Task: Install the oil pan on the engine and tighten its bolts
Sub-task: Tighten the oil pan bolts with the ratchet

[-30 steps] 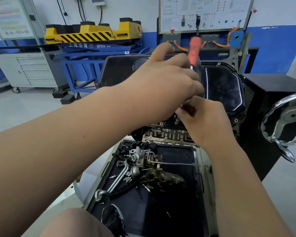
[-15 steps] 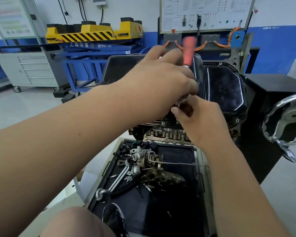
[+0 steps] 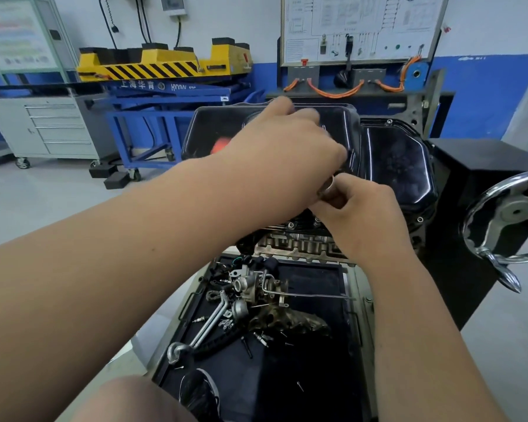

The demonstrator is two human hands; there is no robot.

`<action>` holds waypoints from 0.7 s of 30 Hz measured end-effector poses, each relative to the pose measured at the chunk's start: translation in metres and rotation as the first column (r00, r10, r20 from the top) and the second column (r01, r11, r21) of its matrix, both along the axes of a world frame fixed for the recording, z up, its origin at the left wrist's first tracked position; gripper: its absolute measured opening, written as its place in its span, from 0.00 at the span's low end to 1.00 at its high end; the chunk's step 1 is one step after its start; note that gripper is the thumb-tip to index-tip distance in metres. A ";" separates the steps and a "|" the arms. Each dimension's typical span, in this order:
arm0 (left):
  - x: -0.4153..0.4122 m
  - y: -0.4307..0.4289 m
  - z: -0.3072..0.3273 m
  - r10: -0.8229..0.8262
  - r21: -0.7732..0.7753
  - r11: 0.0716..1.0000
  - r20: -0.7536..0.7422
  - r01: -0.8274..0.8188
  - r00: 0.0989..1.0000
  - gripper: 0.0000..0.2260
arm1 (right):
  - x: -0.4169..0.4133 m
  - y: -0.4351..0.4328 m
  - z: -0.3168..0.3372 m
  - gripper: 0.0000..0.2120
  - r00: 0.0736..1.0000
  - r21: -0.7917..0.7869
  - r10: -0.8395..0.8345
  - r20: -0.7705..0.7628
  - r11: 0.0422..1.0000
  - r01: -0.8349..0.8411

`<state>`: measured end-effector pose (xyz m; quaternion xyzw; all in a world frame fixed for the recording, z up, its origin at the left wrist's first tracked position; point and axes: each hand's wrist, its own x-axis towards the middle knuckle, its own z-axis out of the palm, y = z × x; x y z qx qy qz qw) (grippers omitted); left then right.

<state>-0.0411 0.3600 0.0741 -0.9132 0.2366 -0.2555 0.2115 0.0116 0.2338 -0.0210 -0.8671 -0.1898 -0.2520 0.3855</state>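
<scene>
Our left hand (image 3: pixel 287 141) lies curled over the pan (image 3: pixel 393 159) at upper centre, with an orange handle (image 3: pixel 220 146) blurred at its wrist; we cannot tell if it grips. Our right hand (image 3: pixel 360 208) pinches a silver socket (image 3: pixel 328 187) just above the pan's near rim, where bolts (image 3: pixel 290 224) show along the engine (image 3: pixel 299 246). A handwheel (image 3: pixel 512 211) crowds the right edge; bare floor (image 3: pixel 58 202) opens at left, a tray (image 3: pixel 317 376) below
</scene>
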 end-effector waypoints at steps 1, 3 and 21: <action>0.000 0.003 -0.002 -0.064 0.020 0.998 0.036 0.063 0.997 0.07 | 0.001 -0.001 0.000 0.12 1.000 -0.022 -0.003 -0.013 1.000 0.003; 0.001 0.009 -0.004 -0.177 0.047 0.984 0.071 0.174 0.982 0.14 | 0.002 -0.002 0.003 0.12 1.000 -0.089 0.015 -0.018 0.996 -0.017; 0.006 0.015 -0.010 -0.226 -0.053 0.971 0.136 0.235 0.965 0.08 | 0.005 0.002 0.002 0.11 0.999 0.018 0.039 -0.036 0.999 -0.039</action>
